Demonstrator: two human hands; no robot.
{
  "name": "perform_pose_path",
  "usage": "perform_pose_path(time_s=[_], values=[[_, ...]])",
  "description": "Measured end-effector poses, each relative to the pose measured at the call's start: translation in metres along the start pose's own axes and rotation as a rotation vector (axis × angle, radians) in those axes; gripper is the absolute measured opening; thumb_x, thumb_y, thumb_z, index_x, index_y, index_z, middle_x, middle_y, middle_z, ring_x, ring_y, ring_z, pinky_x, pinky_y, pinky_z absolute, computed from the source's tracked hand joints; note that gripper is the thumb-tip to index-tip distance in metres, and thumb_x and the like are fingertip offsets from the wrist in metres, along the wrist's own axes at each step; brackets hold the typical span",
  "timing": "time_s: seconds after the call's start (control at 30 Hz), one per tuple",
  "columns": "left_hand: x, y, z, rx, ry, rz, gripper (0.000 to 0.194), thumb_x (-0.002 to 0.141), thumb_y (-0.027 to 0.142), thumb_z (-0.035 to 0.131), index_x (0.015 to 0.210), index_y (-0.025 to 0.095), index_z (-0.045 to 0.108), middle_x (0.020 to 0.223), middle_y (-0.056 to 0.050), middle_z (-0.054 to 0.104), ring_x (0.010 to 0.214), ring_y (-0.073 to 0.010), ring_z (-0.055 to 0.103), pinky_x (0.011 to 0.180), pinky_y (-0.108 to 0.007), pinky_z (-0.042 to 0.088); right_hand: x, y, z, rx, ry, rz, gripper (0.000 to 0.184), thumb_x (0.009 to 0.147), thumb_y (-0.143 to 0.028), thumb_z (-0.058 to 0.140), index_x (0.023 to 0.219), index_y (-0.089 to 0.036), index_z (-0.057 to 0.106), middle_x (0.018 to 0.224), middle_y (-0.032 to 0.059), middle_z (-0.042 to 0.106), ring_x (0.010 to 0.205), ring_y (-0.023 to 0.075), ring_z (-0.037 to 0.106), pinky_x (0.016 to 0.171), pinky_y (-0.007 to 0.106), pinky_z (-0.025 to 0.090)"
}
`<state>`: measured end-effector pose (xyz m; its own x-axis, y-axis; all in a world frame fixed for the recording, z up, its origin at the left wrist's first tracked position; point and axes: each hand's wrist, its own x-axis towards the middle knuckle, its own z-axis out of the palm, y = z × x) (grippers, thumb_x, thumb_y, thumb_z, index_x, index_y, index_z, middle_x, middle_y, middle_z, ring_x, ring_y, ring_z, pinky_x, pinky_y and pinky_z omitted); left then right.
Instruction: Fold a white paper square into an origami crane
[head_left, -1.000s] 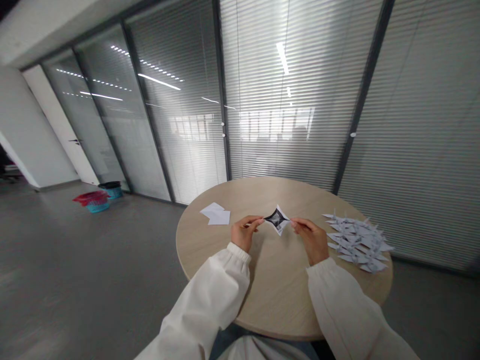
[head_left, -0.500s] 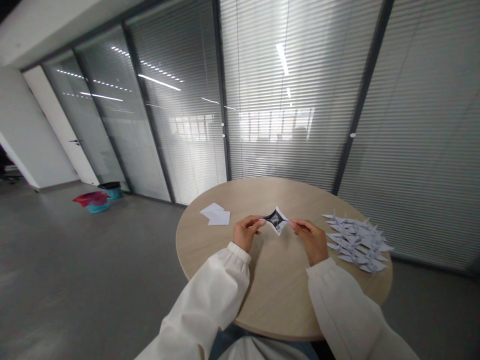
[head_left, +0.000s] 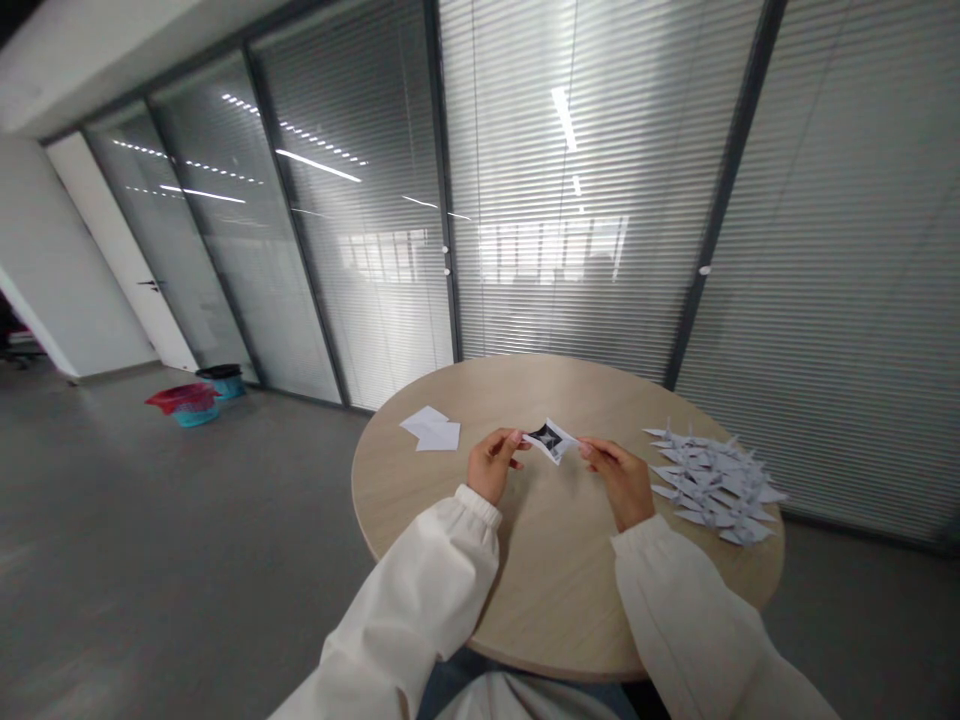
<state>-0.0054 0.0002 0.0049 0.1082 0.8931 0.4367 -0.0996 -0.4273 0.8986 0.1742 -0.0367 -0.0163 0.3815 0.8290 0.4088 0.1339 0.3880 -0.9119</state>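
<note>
A small sheet of paper (head_left: 550, 440), creased and bent, is held up above the table between my two hands. Its inner face carries a dark print with a white border. My left hand (head_left: 494, 464) pinches its left corner between thumb and fingers. At the opposite corner, my right hand (head_left: 621, 478) has a similar pinch. The other two corners stick out free, one away from me and one toward me. To the right, a pile of folded white paper cranes (head_left: 716, 485) covers that side of the table.
The round wooden table (head_left: 559, 600) stands before a glass partition with blinds (head_left: 585, 180). Flat white paper sheets (head_left: 435, 432) overlap at its left. On the floor at far left are a bin with a red liner (head_left: 187, 402) and one with a black liner (head_left: 223, 378).
The held paper has tilted and looks flatter, its far and near corners closer together than before. My hands have barely shifted and keep their pinch on it.
</note>
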Motion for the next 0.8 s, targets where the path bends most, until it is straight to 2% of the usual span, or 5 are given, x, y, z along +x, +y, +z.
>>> perform_pose_path(time_s=[0.4,0.53,0.8], values=[[-0.0005,-0.0041,0.0013,0.015,0.003,0.021,0.034,0.076,0.044,0.049,0.079,0.012,0.057,0.072,-0.007,0.063,0.074,-0.0186,0.061,0.046,-0.022,0.048,0.0025,0.0043,-0.0011,-0.06,0.056,0.015,0.034,0.064,-0.044,0.063,0.079,-0.014,0.067,0.074,0.0059,0.066,0.065,0.0169,0.058,0.06,0.028,0.046],[-0.0021,-0.0029,0.0027,0.007,-0.005,-0.007,0.033,0.075,0.045,0.049,0.078,0.012,0.055,0.071,-0.007,0.064,0.071,-0.0183,0.062,0.045,-0.022,0.047,0.002,0.0042,0.0005,-0.024,0.031,0.015,0.034,0.065,-0.045,0.062,0.079,-0.014,0.064,0.074,0.0054,0.065,0.067,0.0173,0.057,0.06,0.028,0.047],[-0.0039,0.0017,0.0058,0.033,-0.067,-0.059,0.032,0.067,0.04,0.062,0.082,0.012,0.054,0.067,-0.006,0.063,0.064,-0.0149,0.061,0.043,-0.018,0.045,-0.0018,-0.0041,0.0053,-0.002,-0.09,0.018,0.034,0.066,-0.045,0.061,0.083,-0.015,0.063,0.077,0.0061,0.065,0.068,0.0178,0.057,0.061,0.028,0.046]])
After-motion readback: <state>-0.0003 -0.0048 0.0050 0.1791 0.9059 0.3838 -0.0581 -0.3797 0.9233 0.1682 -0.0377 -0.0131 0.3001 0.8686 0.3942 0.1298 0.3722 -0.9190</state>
